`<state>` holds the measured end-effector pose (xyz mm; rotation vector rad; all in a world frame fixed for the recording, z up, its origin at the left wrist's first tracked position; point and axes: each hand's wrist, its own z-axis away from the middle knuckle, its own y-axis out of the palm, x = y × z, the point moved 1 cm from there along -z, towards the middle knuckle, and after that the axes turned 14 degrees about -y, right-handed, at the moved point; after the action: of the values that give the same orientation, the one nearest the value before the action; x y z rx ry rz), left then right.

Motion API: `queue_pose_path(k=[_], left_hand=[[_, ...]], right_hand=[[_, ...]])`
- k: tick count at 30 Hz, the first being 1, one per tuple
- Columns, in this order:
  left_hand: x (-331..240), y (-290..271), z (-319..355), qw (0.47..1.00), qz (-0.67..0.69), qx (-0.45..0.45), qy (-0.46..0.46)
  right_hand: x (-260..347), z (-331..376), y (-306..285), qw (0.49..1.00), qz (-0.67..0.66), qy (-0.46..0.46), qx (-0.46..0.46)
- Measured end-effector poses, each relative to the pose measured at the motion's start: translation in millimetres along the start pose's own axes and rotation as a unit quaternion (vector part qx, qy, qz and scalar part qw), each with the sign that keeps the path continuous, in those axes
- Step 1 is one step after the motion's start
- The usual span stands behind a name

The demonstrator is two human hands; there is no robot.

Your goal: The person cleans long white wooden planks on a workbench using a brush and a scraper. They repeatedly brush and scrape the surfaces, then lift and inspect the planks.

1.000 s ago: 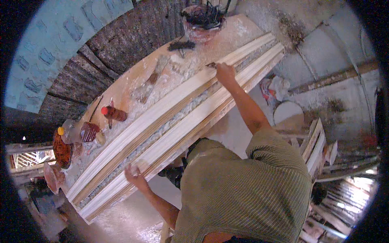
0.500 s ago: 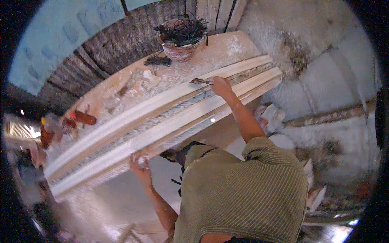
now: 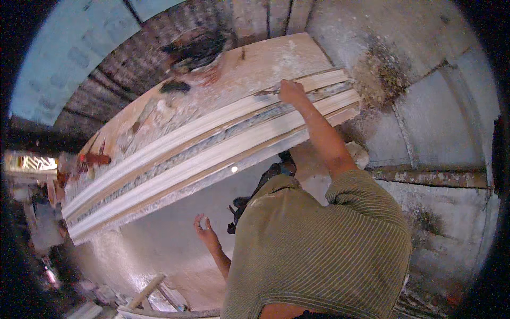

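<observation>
A long ribbed moulding (image 3: 234, 141) with white, brown and grey bands lies slantwise across a dusty workbench (image 3: 260, 61). Over its far right part, my right hand (image 3: 292, 91) is closed round a small flat tool (image 3: 266, 94), its dark end pointing left; blur hides its exact kind. My left hand (image 3: 204, 229) hangs in front of the moulding's near edge, apart from it. Its fingers are bent and spread, with nothing visible in them.
A bucket (image 3: 204, 72) full of black strands stands at the bench's back, a dark tuft (image 3: 174, 86) beside it. A red object (image 3: 95, 159) lies at the far left. Low at the front rests a wooden handle (image 3: 146, 291). Grey slabs (image 3: 441, 111) are on the right.
My left hand has come off the moulding's near edge and moved back toward me. My right hand has shifted slightly farther along the moulding with the tool. The whole view has also shifted.
</observation>
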<state>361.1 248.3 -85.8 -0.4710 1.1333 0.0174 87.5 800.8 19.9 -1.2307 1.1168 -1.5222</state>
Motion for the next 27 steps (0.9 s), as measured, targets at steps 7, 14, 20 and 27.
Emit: queue_pose_path(k=[7, 14, 20, 27], left_hand=[[-163.3, 198.7, -55.9, 0.984, -0.069, 0.077, 0.145], [-260.8, 353.3, -78.5, 0.912, -0.229, 0.144, 0.307], [-276.6, 435.5, -77.0, 0.9, -0.237, 0.222, 0.29], [-309.3, 590.5, -51.4, 0.816, -0.236, 0.358, 0.387]], right_hand=[[-200.6, 0.6, -3.1, 0.998, 0.043, 0.007, -0.035], [-479.5, 23.4, 31.3, 0.974, 0.124, 0.159, -0.099], [-376.1, 61.5, 10.3, 0.99, 0.092, 0.103, -0.015], [-396.0, 121.0, 0.3, 0.916, -0.086, 0.26, -0.294]])
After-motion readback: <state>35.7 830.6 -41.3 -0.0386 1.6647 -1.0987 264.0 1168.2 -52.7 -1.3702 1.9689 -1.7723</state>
